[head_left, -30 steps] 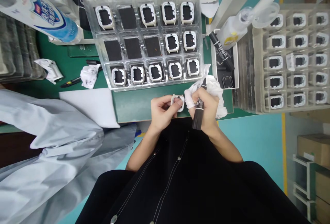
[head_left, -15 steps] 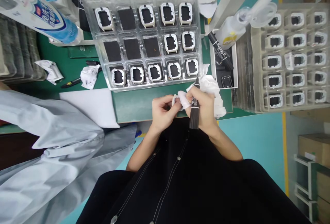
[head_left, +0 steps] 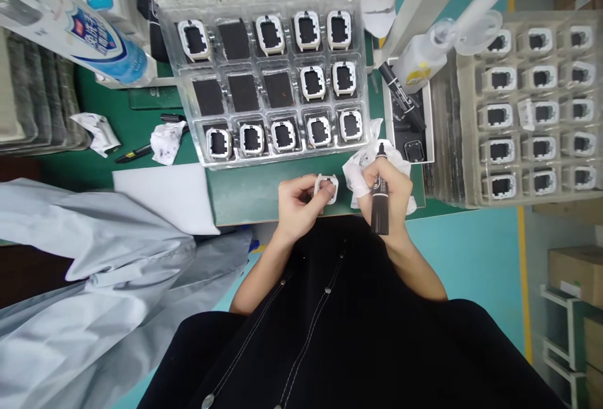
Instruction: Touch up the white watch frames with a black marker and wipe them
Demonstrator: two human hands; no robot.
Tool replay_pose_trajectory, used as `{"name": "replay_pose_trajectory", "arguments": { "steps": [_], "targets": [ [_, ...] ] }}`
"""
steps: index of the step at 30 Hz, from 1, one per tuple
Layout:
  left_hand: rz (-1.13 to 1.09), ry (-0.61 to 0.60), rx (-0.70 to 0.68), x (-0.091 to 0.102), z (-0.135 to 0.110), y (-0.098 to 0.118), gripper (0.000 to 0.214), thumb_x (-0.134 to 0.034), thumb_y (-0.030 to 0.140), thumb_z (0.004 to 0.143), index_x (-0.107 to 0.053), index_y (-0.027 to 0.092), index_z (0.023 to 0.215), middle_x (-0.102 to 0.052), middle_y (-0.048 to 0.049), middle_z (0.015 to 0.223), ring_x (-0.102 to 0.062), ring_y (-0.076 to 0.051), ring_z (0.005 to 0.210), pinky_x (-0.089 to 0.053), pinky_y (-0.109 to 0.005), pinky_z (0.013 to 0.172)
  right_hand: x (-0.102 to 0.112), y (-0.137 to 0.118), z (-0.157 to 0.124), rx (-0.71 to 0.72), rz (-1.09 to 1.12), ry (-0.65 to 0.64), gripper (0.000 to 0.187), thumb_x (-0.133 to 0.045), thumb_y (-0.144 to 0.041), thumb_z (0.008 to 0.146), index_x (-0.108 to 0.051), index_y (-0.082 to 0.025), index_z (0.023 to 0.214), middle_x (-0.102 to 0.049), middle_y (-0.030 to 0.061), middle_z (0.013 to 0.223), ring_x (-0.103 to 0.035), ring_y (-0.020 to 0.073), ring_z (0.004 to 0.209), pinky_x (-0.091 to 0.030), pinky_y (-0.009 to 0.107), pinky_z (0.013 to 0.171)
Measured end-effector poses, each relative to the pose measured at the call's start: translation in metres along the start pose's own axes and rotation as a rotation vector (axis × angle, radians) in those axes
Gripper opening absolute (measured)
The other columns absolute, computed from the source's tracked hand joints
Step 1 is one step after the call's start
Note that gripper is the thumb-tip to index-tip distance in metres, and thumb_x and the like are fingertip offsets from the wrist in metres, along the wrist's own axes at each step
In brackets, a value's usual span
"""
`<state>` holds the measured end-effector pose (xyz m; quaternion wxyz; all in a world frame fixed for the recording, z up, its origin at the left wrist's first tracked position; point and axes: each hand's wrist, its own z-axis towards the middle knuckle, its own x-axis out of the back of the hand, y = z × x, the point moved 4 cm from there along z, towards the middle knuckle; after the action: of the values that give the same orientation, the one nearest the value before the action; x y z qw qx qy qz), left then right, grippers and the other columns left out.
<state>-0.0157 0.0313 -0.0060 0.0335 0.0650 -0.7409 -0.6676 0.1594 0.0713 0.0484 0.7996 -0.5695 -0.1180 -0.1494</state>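
My left hand (head_left: 299, 207) pinches a small white watch-case frame (head_left: 332, 193) between thumb and fingers, just above the front of the green bench. To its right, my right hand (head_left: 392, 192) is closed around a black marker pen (head_left: 380, 203), its tip pointing away from me. A white wrap covers one finger of that hand. Crumpled white tissue (head_left: 352, 169) lies under and beside the right hand. Beyond both hands, a clear plastic tray (head_left: 282, 163) holds several white frames like the held one, and some of its pockets show only dark padding.
At right, a second tray (head_left: 513, 129) of white frames tops a stack. A small box (head_left: 430, 126) holds markers, with a pump bottle (head_left: 419, 60) behind it. A large bottle (head_left: 85, 35), a white cloth (head_left: 164, 198) and a co-worker's grey sleeve (head_left: 94, 233) are at left.
My right hand has moved right with the marker, away from the white frame and over the tissue. The left hand stays in place, its frame now more fully visible.
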Motion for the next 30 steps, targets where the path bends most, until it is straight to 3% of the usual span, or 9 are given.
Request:
{"name": "replay_pose_trajectory", "arguments": {
  "steps": [5, 9, 20, 24, 30],
  "targets": [
    [0.065, -0.018, -0.095, 0.0, 0.0, 0.001, 0.042, -0.085, 0.053, 0.101, -0.079, 0.021, 0.076, -0.058, 0.0015, 0.063, -0.048, -0.012, 0.057, -0.037, -0.03, 0.058, -0.008, -0.007, -0.002, 0.046, 0.071, -0.115, 0.045, -0.083, -0.023, 0.097, -0.045, -0.025, 0.073, -0.041, -0.009, 0.065, -0.036, 0.0099, 0.059, -0.031, 0.028, 0.057],
    [0.119, -0.026, -0.136, -0.001, 0.0, 0.003, 0.052, -0.082, 0.055, 0.102, -0.068, 0.02, 0.066, -0.053, 0.0019, 0.058, -0.044, -0.013, 0.056, -0.034, -0.032, 0.058, -0.015, -0.003, -0.004, 0.022, 0.077, -0.183, 0.039, -0.08, -0.021, 0.095, -0.047, -0.025, 0.074, -0.042, -0.0094, 0.064, -0.035, 0.0097, 0.058, -0.03, 0.028, 0.054],
    [0.14, -0.024, -0.113, 0.0, -0.001, 0.001, 0.045, -0.084, 0.053, 0.103, -0.076, 0.021, 0.072, -0.056, 0.0022, 0.058, -0.047, -0.013, 0.056, -0.037, -0.033, 0.06, -0.004, -0.002, 0.0, 0.052, -0.009, -0.072, 0.038, -0.071, -0.015, 0.097, -0.044, -0.025, 0.073, -0.042, -0.0077, 0.065, -0.037, 0.0111, 0.061, -0.034, 0.029, 0.06],
    [0.125, -0.033, -0.144, 0.0, 0.0, 0.001, 0.044, -0.082, 0.054, 0.104, -0.076, 0.021, 0.074, -0.056, 0.0023, 0.06, -0.046, -0.013, 0.057, -0.035, -0.033, 0.061, -0.01, -0.007, -0.002, 0.064, 0.038, -0.114, 0.04, -0.077, -0.014, 0.093, -0.045, -0.025, 0.073, -0.041, -0.0093, 0.063, -0.035, 0.0099, 0.059, -0.031, 0.029, 0.057],
    [0.164, -0.028, -0.173, -0.001, -0.001, 0.004, 0.056, -0.08, 0.053, 0.105, -0.063, 0.02, 0.063, -0.05, 0.0021, 0.059, -0.04, -0.013, 0.058, -0.031, -0.033, 0.06, -0.013, -0.002, -0.005, 0.048, 0.01, -0.186, 0.033, -0.076, -0.016, 0.092, -0.049, -0.026, 0.075, -0.045, -0.0087, 0.065, -0.038, 0.0102, 0.059, -0.033, 0.028, 0.057]
  ]
}}
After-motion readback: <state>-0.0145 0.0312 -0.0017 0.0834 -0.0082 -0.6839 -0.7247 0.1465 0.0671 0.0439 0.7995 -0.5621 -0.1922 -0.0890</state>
